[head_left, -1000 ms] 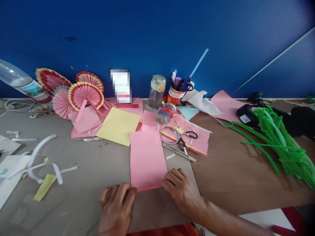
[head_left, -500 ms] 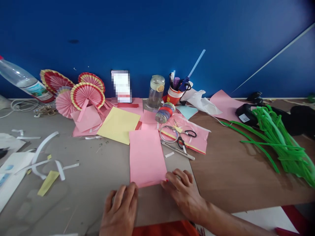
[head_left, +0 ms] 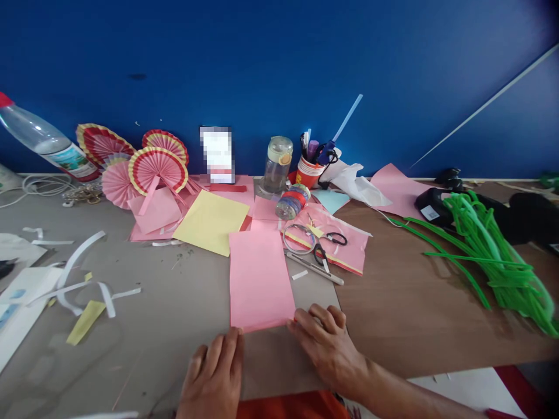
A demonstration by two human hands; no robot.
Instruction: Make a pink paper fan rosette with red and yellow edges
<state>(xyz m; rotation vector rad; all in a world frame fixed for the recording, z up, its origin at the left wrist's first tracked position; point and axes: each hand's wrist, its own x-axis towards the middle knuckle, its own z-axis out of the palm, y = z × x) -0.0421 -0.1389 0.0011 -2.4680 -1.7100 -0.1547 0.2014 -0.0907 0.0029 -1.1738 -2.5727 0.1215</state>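
Observation:
A pink sheet of paper (head_left: 261, 279) lies flat on the grey part of the table, a narrow fold along its near edge. At its near left corner, my left hand (head_left: 216, 369) is closed with the fingertips on the edge. My right hand (head_left: 327, 343) pinches the near right corner between thumb and fingers; a bit of red shows at the fingertips. Just beyond the sheet's right side are a silver pen-shaped tool (head_left: 314, 267), black-handled scissors (head_left: 321, 253) and a clear ring of tape (head_left: 286, 240).
Pink-and-red folded paper fans (head_left: 158, 170) stand at the back left, near a yellow sheet (head_left: 213, 222). A phone (head_left: 217, 154), a clear bottle (head_left: 278, 166) and a cup of pens (head_left: 309, 171) line the wall. Green fuzzy stems (head_left: 502, 262) lie right; white paper strips (head_left: 72, 267) lie left.
The view has shifted slightly. Both hands stay at the near corners of the pink sheet, with only small finger movement.

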